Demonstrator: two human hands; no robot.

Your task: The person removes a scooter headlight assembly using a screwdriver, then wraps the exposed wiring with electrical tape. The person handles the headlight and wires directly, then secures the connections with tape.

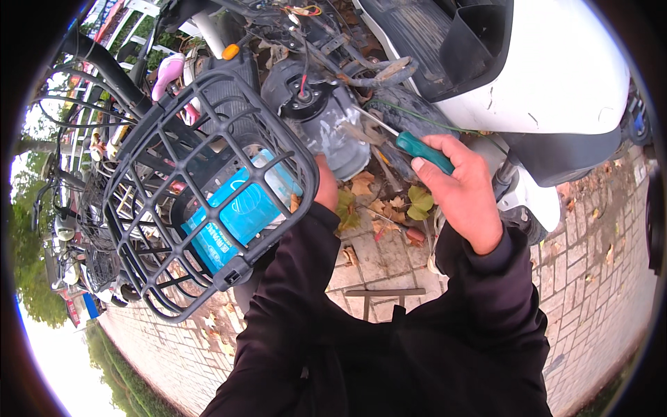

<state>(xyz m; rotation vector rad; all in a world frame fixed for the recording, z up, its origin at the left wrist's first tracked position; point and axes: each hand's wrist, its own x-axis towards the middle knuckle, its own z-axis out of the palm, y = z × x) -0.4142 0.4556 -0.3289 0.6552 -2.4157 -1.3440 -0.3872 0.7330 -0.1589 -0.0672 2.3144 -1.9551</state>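
Observation:
In my right hand [464,189] is a screwdriver [424,151] with a green handle, the fingers and thumb closed round it. Its thin metal shaft points left and away from me, toward a dusty grey plastic housing [344,149]. A round black part [306,103] with red wires sits on top of that housing. My left hand [326,182] is at the near left side of the housing and seems to touch it. The basket and the housing hide its fingers, so I cannot tell how they are set.
A black lattice basket [281,127] holding a blue package [240,201] stands left of my left arm. A white scooter body [556,69] rises at the right. Loose wires [303,10] and a muddy metal frame [396,71] lie beyond the housing. Fallen leaves [419,203] cover paving bricks.

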